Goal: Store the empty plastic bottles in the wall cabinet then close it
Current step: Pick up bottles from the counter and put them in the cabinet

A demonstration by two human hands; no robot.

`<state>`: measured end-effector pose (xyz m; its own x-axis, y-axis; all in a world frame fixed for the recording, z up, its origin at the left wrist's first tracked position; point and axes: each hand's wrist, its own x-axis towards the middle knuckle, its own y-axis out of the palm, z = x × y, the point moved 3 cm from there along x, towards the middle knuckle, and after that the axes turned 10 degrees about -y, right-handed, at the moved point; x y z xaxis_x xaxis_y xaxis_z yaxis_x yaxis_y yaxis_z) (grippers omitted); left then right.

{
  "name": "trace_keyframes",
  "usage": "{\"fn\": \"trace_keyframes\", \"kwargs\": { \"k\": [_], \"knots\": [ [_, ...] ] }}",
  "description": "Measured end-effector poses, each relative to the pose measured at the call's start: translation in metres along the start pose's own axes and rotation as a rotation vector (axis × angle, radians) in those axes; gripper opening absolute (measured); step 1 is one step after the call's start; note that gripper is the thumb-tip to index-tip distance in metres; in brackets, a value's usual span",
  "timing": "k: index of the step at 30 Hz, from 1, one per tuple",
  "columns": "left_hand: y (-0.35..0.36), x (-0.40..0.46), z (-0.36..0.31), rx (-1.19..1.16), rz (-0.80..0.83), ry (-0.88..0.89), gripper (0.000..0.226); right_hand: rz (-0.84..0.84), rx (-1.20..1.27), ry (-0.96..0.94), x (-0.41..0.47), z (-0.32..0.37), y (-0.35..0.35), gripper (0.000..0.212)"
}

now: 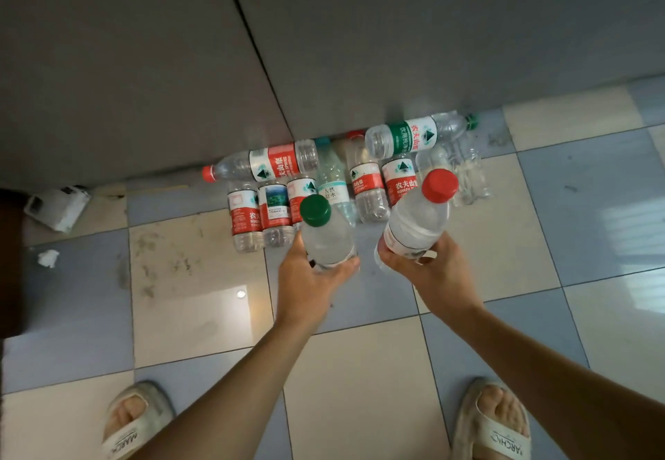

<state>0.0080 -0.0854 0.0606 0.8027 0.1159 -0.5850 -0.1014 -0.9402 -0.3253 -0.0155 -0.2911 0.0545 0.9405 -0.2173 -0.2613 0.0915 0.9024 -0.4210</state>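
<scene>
In the middle, the left hand (309,279) grips a green-cap bottle (324,233); the right hand (421,265) grips a red-cap bottle (421,218).

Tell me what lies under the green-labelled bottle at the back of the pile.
The green-labelled bottle lies across red-labelled bottles and clear unlabelled ones. How they lie beneath it is covered.
</scene>
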Motion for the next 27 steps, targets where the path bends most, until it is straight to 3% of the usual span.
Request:
{"fn": "trace_keyframes", "kwargs": {
  "k": [6,19,27],
  "knots": [
    [-0.063,-0.052,-0.113,-0.047,-0.041,0.061,0.065,0.030,0.024,-0.069,-0.001,0.141,-0.041,0.062],
    [-0.225,-0.256,-0.379,-0.274,-0.084,0.156,0.059,0.095,0.023,-0.268,-0.091,0.505,-0.169,0.046],
    [-0.371,-0.332,-0.516,-0.343,-0.174,0.394,0.049,0.083,0.107,-0.446,-0.125,0.708,-0.164,0.050]
  ]
}}
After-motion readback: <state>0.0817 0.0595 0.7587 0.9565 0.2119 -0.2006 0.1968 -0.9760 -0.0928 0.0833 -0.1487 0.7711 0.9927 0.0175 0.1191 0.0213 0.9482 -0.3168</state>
